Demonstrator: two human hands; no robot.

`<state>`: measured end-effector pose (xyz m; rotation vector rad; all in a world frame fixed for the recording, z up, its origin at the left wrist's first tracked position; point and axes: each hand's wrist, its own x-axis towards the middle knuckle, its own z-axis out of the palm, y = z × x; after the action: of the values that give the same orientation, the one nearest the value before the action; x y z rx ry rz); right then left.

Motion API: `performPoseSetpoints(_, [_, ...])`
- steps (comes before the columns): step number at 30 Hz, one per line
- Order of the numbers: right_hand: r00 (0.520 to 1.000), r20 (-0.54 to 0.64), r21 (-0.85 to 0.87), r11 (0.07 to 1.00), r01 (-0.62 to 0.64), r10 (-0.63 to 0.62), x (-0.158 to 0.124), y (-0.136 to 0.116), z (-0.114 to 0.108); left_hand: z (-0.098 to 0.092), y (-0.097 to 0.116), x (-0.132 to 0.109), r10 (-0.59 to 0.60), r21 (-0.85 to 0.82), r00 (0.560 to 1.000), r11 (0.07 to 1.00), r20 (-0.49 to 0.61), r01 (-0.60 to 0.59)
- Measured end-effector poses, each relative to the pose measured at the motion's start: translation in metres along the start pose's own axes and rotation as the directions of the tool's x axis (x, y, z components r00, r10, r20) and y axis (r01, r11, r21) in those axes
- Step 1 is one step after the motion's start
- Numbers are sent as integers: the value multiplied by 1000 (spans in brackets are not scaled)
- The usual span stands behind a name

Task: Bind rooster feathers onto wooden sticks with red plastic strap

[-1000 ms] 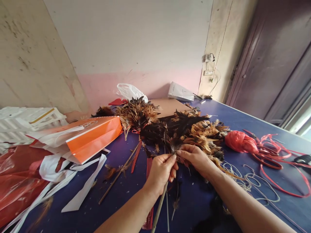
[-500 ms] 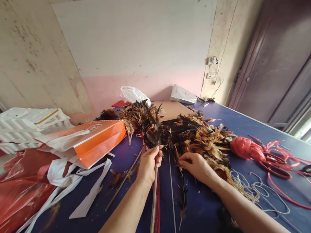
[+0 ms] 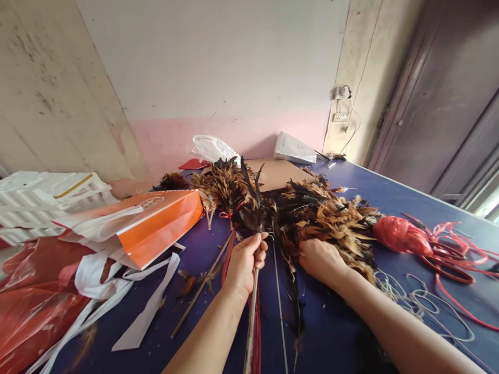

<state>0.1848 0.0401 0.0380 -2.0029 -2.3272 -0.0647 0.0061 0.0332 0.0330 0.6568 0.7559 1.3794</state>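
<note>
My left hand (image 3: 246,259) is closed around a thin stick (image 3: 252,317), which points up and away from me. Dark feathers (image 3: 252,210) fan out from the stick's far end, just above my thumb. My right hand (image 3: 322,259) is at the near edge of a big heap of brown and black feathers (image 3: 331,213). Its fingers are curled, and their tips are hidden, so I cannot make out what is between them. A long dark feather (image 3: 297,311) lies on the table just left of that hand.
An orange and white paper bag (image 3: 159,228) lies at left, beside red plastic (image 3: 39,301) and white strips (image 3: 146,306). A finished-looking feather bundle (image 3: 224,189) sits behind. Red ribbon (image 3: 401,236) and pale string (image 3: 417,306) lie at right on the blue table (image 3: 393,192).
My right hand has moved right and slightly away from me, from the loose dark feathers to the brown heap. My left hand still grips the stick, its feathered end shifted slightly right.
</note>
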Motion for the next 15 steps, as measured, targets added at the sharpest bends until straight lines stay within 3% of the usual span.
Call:
performPoseSetpoints(6, [995, -33, 374, 925, -72, 91, 12, 38, 8, 2, 8, -2, 28, -19, 1000, 999, 6, -28])
performPoseSetpoints(9, [967, -208, 365, 929, -61, 146, 8, 35, 9, 0, 10, -2, 37, -18, 999, 999, 4, -37])
performPoseSetpoints(12, [916, -400, 257, 957, 132, -19, -2, 16, 9, -2, 9, 0, 36, -10, 999, 999, -9, -36])
performPoseSetpoints(15, [900, -383, 127, 953, 274, -207, -9, -2, 11, -3, 7, 1, 31, -2, 999, 1000, -16, -31])
